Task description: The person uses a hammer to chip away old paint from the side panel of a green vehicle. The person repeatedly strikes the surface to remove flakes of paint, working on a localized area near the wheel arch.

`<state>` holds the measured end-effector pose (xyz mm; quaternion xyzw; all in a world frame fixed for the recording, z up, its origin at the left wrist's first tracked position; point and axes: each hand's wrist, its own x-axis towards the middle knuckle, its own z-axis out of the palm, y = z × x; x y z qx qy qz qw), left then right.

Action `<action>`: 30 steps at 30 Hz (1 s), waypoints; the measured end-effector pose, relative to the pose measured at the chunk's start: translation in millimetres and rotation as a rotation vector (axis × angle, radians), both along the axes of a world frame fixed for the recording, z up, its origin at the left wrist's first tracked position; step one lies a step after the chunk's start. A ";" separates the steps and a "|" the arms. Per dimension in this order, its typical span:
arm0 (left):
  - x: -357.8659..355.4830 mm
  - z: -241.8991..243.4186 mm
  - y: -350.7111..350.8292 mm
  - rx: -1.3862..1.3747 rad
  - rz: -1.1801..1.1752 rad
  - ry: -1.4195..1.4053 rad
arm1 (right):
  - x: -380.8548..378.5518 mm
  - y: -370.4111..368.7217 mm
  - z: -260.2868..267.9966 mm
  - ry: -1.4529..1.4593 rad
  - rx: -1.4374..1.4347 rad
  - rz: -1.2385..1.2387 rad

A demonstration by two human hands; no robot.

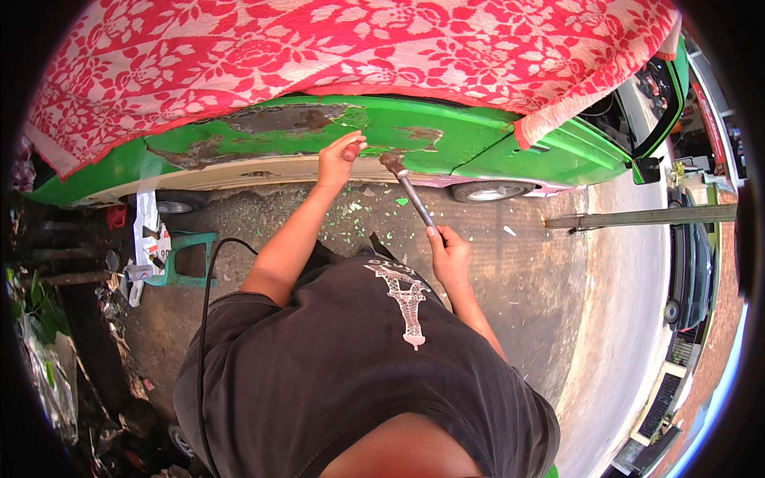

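My left hand (336, 162) grips the reddish handle (351, 152) of a hand tool against the side of a green van or car (388, 122). The tool's blade is hard to make out. My right hand (451, 254) holds a hammer (418, 200) low on its metal shaft. The rusty hammer head (392, 161) is just right of the tool handle, near the body panel. Around my left hand the green paint has broken away, baring a long grey-brown patch (275, 118) and a smaller rusty one (421, 136).
A red-and-white floral blanket (358, 48) drapes over the vehicle. Green paint chips (401, 202) litter the ground below. At left stand a teal plastic stool (191, 236) and a can (138, 272); a black cable (206, 293) runs past my left side. A post (645, 217) rises at right.
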<state>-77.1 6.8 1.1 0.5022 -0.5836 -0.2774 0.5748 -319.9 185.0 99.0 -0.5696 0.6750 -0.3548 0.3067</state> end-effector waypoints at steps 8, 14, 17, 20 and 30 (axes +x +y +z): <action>12.7 -4.5 -6.6 -0.060 -0.082 -0.044 | 18.7 -10.6 27.3 -0.048 -0.249 0.211; 2.9 9.5 -7.1 -0.006 -0.038 -0.108 | 12.1 -27.5 -15.1 0.209 -0.281 0.275; 10.0 -7.8 -8.0 0.171 -0.031 -0.097 | 10.9 -31.3 -32.6 0.324 -0.047 0.186; 15.5 -27.5 -1.2 0.043 -0.010 -0.154 | 1.4 -13.4 -33.8 0.210 -0.076 0.155; 9.0 22.2 10.4 -0.148 -0.010 -0.108 | -2.1 -4.1 -14.0 0.016 -0.008 0.044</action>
